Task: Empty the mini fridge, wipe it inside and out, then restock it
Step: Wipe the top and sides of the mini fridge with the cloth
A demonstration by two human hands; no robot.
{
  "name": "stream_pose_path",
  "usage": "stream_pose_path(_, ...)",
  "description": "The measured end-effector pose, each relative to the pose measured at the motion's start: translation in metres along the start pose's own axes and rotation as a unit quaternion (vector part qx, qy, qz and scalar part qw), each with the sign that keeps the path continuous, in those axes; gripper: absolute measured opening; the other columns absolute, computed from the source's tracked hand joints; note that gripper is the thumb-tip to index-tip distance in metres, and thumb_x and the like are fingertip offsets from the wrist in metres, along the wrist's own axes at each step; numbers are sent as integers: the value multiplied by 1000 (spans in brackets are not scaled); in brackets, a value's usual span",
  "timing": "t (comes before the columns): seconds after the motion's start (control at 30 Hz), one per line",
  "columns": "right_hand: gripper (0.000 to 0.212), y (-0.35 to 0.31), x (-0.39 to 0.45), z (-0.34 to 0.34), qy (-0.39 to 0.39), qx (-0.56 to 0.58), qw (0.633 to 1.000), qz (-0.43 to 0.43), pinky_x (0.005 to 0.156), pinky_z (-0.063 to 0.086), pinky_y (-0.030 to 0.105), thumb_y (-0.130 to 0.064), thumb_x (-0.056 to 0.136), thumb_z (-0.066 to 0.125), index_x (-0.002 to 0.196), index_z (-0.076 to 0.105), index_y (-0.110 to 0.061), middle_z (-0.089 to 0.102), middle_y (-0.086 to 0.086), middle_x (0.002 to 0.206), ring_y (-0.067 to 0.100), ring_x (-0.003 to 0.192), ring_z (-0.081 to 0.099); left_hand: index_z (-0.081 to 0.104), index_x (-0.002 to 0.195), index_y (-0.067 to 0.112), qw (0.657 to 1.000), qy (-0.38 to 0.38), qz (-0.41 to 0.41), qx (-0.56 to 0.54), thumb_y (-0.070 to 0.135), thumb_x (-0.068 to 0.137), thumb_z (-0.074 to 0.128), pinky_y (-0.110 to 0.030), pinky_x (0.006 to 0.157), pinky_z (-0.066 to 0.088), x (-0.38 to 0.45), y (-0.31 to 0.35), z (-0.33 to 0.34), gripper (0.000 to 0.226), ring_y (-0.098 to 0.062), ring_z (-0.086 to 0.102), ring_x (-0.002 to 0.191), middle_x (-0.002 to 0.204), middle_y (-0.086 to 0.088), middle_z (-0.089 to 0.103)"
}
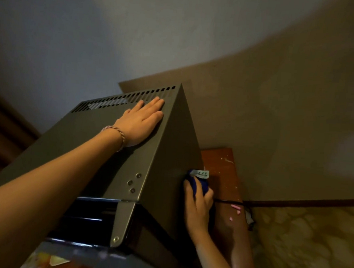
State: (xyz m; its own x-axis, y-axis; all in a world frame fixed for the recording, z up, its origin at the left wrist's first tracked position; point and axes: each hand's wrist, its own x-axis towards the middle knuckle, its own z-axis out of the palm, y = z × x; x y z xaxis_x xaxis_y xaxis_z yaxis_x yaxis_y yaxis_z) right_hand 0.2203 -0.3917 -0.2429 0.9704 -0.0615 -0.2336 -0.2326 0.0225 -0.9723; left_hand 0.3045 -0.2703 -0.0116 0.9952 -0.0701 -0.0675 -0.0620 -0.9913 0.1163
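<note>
The outside-wiping step is being carried out: the mini fridge (99,149) on its wooden stand is being steadied by the flat, straight-fingered left hand (140,124) while a blue cloth (199,182) is being gripped in the right hand (198,200) against its side panel, and further strokes are probably being called for next.

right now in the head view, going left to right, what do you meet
left hand flat on the mini fridge top → hinge screws → right hand gripping a blue cloth against the fridge's side → reddish wooden surface → pink scraps
</note>
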Motion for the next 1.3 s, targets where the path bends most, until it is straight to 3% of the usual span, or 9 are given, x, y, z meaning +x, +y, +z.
stream_pose_path(0.13, 61, -36, -47, 0, -32, -37, 998, -43, 117, 20, 49, -93, 66, 19, 121, 32, -71, 17, -16, 144, 12, 138, 21, 7, 157, 37, 1000, -3, 1, 0, 48, 106, 16, -47, 123, 2, 1, -1, 0, 53, -18, -3, 152, 164, 17, -1)
stream_pose_path(0.27, 43, -59, -57, 5, -2, -38, 992, -121, 117, 24, 38, -91, 70, 19, 107, 34, -77, 16, -25, 138, 8, 139, 22, 7, 157, 36, 1000, -2, -2, 2, 47, 106, 16, -47, 123, 3, 1, -1, -1, 53, -19, -2, 152, 164, 15, 0)
stream_pose_path(0.4, 35, -83, -41, 10, 34, -18, 979, -201, 111, 29, 30, -83, 80, 28, 108, 45, -70, 26, -21, 138, 6, 133, 31, 8, 157, 36, 1000, -3, -3, 6, 47, 106, 18, -46, 123, 3, 2, -2, -2, 53, -19, -2, 152, 164, 17, 0)
stream_pose_path(0.53, 49, -108, -6, 14, 60, -2, 964, -260, 103, 31, 27, -74, 85, 33, 124, 52, -51, 37, -8, 141, 11, 130, 39, 9, 157, 36, 1000, -5, 0, 5, 46, 106, 19, -46, 123, 4, 5, -5, -2, 53, -21, -2, 152, 164, 16, 0)
stream_pose_path(0.73, 57, -134, 69, 21, 72, 4, 959, -275, 108, 32, 35, -74, 85, 32, 128, 58, -47, 40, -3, 142, 18, 132, 42, 7, 156, 38, 1000, -1, 2, 11, 46, 106, 18, -43, 122, 2, 6, -4, 0, 52, -18, -3, 152, 163, 19, -2)
stream_pose_path(0.87, 61, -131, 121, 21, 57, 8, 963, -262, 107, 30, 30, -75, 85, 32, 131, 57, -44, 40, -3, 145, 18, 133, 42, 5, 155, 41, 1000, -3, 2, 10, 47, 105, 18, -43, 123, 1, 7, -4, 0, 52, -16, -4, 152, 162, 21, -3)
stream_pose_path(1.0, 52, -108, 160, 21, 42, 6, 973, -226, 104, 24, 21, -63, 94, 40, 137, 55, -37, 37, 4, 148, 22, 137, 39, 5, 155, 42, 1000, -6, 5, 8, 47, 106, 16, -43, 122, 0, 8, -5, -1, 51, -14, -5, 152, 162, 23, -3)
stream_pose_path(1.17, 52, -59, 193, 18, 21, 8, 992, -122, 112, 30, 39, -58, 100, 41, 145, 48, -34, 29, 12, 155, 32, 142, 34, 4, 155, 43, 1000, -2, 11, 0, 48, 106, 15, -44, 123, -2, 7, -6, 0, 51, -12, -6, 151, 162, 23, -3)
stream_pose_path(1.3, 70, -1, 203, 15, 15, 10, 999, -28, 107, 36, 42, -75, 86, 44, 142, 50, -34, 38, 11, 147, 35, 131, 43, 5, 155, 44, 1000, -2, 10, -6, 57, 97, 11, -43, 122, -2, 7, -5, 0, 60, -12, -5, 151, 162, 23, -2)
